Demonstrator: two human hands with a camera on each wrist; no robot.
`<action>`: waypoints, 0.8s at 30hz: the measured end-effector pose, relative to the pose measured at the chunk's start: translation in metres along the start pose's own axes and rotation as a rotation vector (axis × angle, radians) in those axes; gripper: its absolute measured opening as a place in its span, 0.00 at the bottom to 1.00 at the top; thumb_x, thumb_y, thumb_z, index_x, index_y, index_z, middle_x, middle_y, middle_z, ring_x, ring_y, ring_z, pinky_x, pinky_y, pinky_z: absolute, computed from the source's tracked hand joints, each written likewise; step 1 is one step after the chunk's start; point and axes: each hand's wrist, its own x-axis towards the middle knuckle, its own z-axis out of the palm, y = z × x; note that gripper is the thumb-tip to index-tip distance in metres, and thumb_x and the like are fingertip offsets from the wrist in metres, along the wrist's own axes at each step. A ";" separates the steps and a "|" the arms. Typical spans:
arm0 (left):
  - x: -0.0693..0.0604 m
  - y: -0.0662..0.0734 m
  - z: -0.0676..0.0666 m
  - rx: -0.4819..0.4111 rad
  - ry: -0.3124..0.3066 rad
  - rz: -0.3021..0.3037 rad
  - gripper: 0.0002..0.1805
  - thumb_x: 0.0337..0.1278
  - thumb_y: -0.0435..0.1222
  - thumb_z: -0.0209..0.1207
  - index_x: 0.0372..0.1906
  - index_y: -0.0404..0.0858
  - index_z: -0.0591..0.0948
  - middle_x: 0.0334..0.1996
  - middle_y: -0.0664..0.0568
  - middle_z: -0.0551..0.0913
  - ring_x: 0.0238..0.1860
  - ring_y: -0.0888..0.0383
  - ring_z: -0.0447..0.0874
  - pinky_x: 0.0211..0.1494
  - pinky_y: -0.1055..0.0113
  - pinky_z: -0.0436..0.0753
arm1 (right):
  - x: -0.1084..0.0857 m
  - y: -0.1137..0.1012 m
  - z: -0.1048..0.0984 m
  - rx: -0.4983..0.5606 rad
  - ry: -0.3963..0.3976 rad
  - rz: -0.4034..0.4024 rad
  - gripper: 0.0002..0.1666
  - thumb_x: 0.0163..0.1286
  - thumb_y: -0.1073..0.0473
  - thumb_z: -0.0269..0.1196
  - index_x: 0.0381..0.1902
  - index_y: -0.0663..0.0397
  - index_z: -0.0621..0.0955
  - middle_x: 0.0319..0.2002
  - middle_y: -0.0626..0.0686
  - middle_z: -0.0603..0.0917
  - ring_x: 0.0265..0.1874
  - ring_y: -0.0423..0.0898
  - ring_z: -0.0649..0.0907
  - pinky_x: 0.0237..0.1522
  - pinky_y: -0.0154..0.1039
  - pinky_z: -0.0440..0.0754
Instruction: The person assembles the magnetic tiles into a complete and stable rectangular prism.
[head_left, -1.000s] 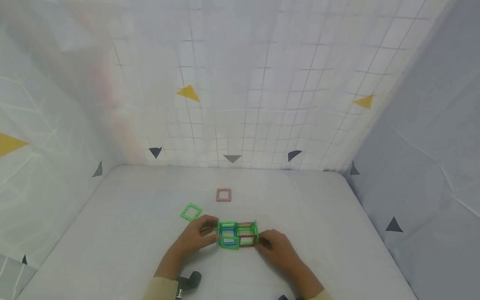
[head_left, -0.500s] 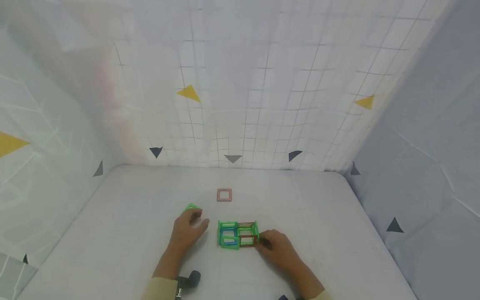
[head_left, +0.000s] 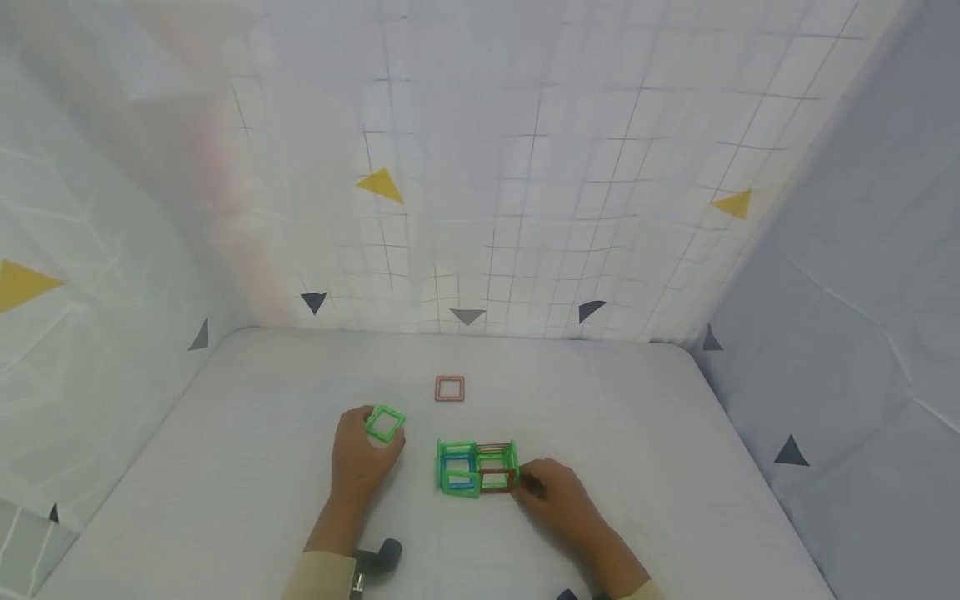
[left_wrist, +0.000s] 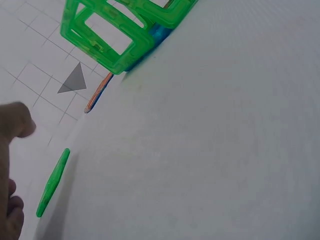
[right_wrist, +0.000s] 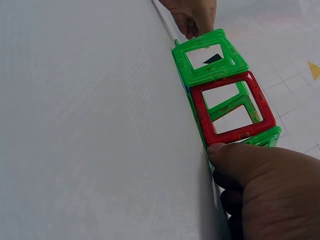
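Observation:
A loose green magnetic square tile [head_left: 397,429] lies on the white table, between the spread thumb and fingers of my left hand [head_left: 360,458]. In the left wrist view that green tile [left_wrist: 53,184] appears edge-on, with a visible gap to the thumb. Right of it stands a low two-cell frame structure [head_left: 478,475] of green, red and blue magnetic tiles. My right hand [head_left: 558,500] holds its right end. The right wrist view has the thumb on the corner by a red tile [right_wrist: 205,117], other fingers curled and partly hidden behind it.
A loose red square tile [head_left: 450,400] lies farther back on the table [head_left: 600,400]. White grid-marked sheeting [head_left: 465,208] rises behind the table, and grey sheeting [head_left: 862,333] stands at the right. A dark wrist device [head_left: 382,557] sits at the left wrist.
My left hand has left the structure's left side and moved left to the loose green tile, its thumb and fingers now around it. The right hand and the structure have stayed put.

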 end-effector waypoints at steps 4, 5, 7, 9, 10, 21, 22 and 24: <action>0.001 -0.003 0.001 0.042 0.028 -0.002 0.35 0.46 0.43 0.72 0.57 0.28 0.74 0.51 0.37 0.78 0.49 0.44 0.77 0.52 0.51 0.81 | 0.000 0.000 0.000 -0.003 -0.006 0.004 0.11 0.62 0.54 0.70 0.43 0.43 0.86 0.37 0.36 0.84 0.39 0.34 0.80 0.46 0.38 0.83; 0.001 -0.004 0.002 0.048 0.029 -0.003 0.36 0.45 0.43 0.72 0.57 0.28 0.74 0.50 0.37 0.78 0.49 0.44 0.77 0.52 0.50 0.81 | 0.001 0.000 0.000 -0.003 -0.010 0.007 0.11 0.62 0.54 0.70 0.43 0.43 0.86 0.37 0.36 0.84 0.39 0.34 0.80 0.46 0.38 0.83; 0.002 -0.006 0.004 0.063 0.018 -0.021 0.37 0.45 0.43 0.72 0.58 0.27 0.73 0.51 0.37 0.77 0.50 0.44 0.76 0.52 0.50 0.80 | 0.001 0.000 0.000 -0.002 -0.015 0.010 0.11 0.63 0.54 0.70 0.44 0.43 0.86 0.37 0.35 0.84 0.39 0.34 0.80 0.45 0.38 0.83; 0.003 -0.008 0.005 0.073 0.003 -0.040 0.38 0.46 0.44 0.72 0.59 0.27 0.73 0.53 0.37 0.76 0.51 0.43 0.75 0.54 0.49 0.80 | 0.001 0.001 0.000 -0.007 -0.015 0.009 0.11 0.63 0.53 0.70 0.44 0.43 0.85 0.37 0.35 0.84 0.39 0.33 0.80 0.45 0.37 0.83; 0.003 -0.009 0.005 0.076 -0.005 -0.050 0.38 0.46 0.44 0.72 0.60 0.27 0.73 0.53 0.36 0.76 0.52 0.43 0.75 0.55 0.49 0.80 | 0.001 0.001 0.001 -0.009 -0.012 0.006 0.11 0.63 0.53 0.70 0.44 0.43 0.86 0.37 0.35 0.84 0.38 0.33 0.80 0.45 0.37 0.83; 0.006 -0.008 0.008 0.140 -0.065 -0.098 0.34 0.47 0.44 0.71 0.57 0.29 0.75 0.51 0.38 0.78 0.50 0.44 0.73 0.50 0.51 0.79 | 0.001 0.004 0.004 -0.021 0.008 0.002 0.11 0.62 0.53 0.71 0.43 0.42 0.85 0.36 0.35 0.83 0.38 0.33 0.79 0.44 0.36 0.83; 0.006 -0.009 0.008 0.145 -0.067 -0.099 0.34 0.47 0.44 0.71 0.57 0.29 0.75 0.51 0.38 0.78 0.50 0.44 0.73 0.50 0.51 0.79 | 0.001 0.004 0.004 -0.021 0.008 0.002 0.11 0.62 0.53 0.71 0.43 0.42 0.85 0.37 0.35 0.84 0.39 0.33 0.79 0.45 0.37 0.83; 0.006 -0.010 0.009 0.157 -0.072 -0.101 0.34 0.48 0.45 0.71 0.57 0.29 0.75 0.51 0.38 0.78 0.50 0.44 0.73 0.50 0.52 0.80 | 0.000 0.003 0.004 -0.019 0.012 0.001 0.11 0.62 0.54 0.71 0.43 0.42 0.85 0.37 0.35 0.84 0.39 0.33 0.79 0.45 0.37 0.83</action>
